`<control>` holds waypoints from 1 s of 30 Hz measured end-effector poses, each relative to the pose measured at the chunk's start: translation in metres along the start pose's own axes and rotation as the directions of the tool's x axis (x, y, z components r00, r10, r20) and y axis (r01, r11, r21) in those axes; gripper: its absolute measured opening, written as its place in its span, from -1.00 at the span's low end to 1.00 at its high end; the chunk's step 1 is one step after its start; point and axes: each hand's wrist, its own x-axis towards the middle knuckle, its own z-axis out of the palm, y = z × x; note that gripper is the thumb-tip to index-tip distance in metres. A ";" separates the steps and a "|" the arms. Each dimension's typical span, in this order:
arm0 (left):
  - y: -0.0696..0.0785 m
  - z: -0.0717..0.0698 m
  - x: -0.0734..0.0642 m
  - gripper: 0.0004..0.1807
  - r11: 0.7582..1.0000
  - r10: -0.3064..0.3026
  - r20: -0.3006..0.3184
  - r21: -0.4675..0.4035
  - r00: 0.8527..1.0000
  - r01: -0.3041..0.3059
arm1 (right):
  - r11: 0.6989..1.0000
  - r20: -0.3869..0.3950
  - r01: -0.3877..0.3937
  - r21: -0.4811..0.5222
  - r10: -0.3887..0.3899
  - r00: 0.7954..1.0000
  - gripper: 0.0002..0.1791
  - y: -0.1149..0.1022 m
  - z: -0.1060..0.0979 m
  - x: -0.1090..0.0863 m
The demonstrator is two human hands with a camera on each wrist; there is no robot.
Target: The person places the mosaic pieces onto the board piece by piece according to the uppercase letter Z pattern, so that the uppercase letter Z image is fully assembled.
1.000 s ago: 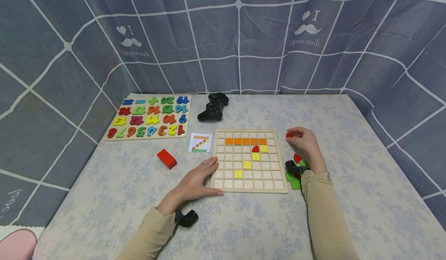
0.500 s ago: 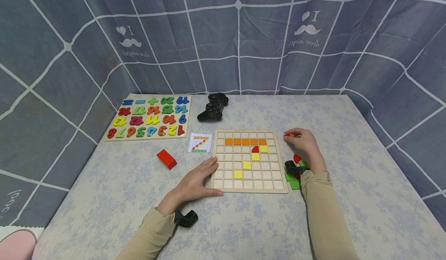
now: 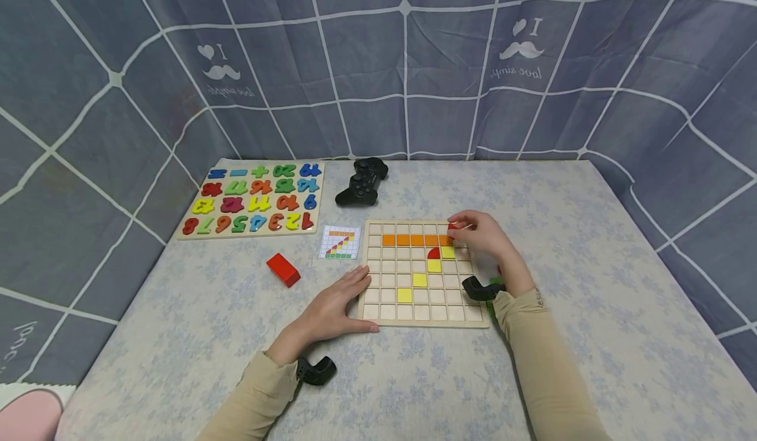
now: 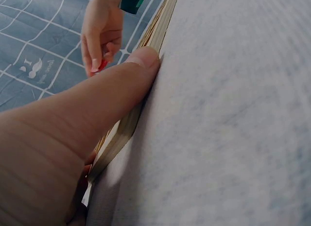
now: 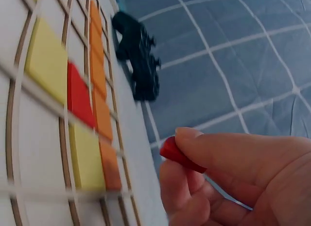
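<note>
My right hand [image 3: 486, 236] pinches a small red tile [image 5: 181, 155] between thumb and fingers, over the far right corner of a wooden grid board [image 3: 387, 317]. In the right wrist view the tile is held clear of the grid, with a curved edge showing. My left hand [image 3: 331, 306] lies at the board's near left corner, fingers along the left side and thumb on the near edge. Set in the grid are a row of orange squares [image 3: 417, 240], several yellow squares [image 3: 420, 280] stepping down diagonally, and one red quarter-circle tile [image 3: 434, 253].
A pattern card [image 3: 340, 242] lies just left of the board, with a red block [image 3: 284, 269] nearby. Farther back are a number puzzle [image 3: 248, 198] and a black game controller [image 3: 363, 182]. Green tiles [image 3: 491, 309] lie partly hidden under my right wrist.
My right hand has moved left from beside the board to above its far right corner, carrying the red tile. The left hand has kept its place.
</note>
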 end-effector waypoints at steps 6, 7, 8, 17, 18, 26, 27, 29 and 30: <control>0.000 0.000 0.000 0.06 1.000 0.001 -0.005 -0.003 1.000 -0.001 | 0.991 0.137 0.132 -0.023 -0.128 0.982 -0.69 -0.022 0.015 -0.002; 0.000 0.000 0.000 0.06 1.000 0.000 -0.006 -0.003 1.000 0.000 | 0.989 0.161 0.143 -0.028 -0.136 0.978 -0.72 -0.024 0.017 -0.002; 0.000 0.000 0.000 0.06 1.000 -0.001 -0.005 -0.002 1.000 0.001 | 0.988 0.186 0.149 -0.028 -0.141 0.972 -0.75 -0.027 0.019 -0.002; 0.001 0.000 0.001 0.06 1.000 -0.009 0.003 -0.002 1.000 0.009 | 0.988 0.326 0.132 -0.082 -0.099 0.940 -0.92 -0.028 0.035 -0.002; 0.001 0.000 0.001 0.06 1.000 -0.010 0.002 -0.003 1.000 0.010 | 0.987 0.331 0.131 -0.096 -0.092 0.939 -0.93 -0.027 0.035 -0.002; 0.001 0.000 0.001 0.06 1.000 -0.014 0.000 -0.005 1.000 0.014 | 0.980 0.338 0.136 -0.143 -0.081 0.938 -0.89 -0.029 0.039 -0.003; 0.001 0.000 0.001 0.07 1.000 -0.015 0.001 -0.006 1.000 0.015 | 0.978 0.336 0.142 -0.154 -0.084 0.938 -0.90 -0.030 0.039 -0.003; 0.001 0.000 0.001 0.06 1.000 -0.014 0.001 -0.008 1.000 0.014 | 0.973 0.329 0.155 -0.171 -0.092 0.940 -0.89 -0.031 0.039 -0.003; 0.001 0.000 0.001 0.06 1.000 -0.013 0.001 -0.008 1.000 0.013 | 0.972 0.323 0.161 -0.173 -0.098 0.941 -0.87 -0.031 0.038 -0.003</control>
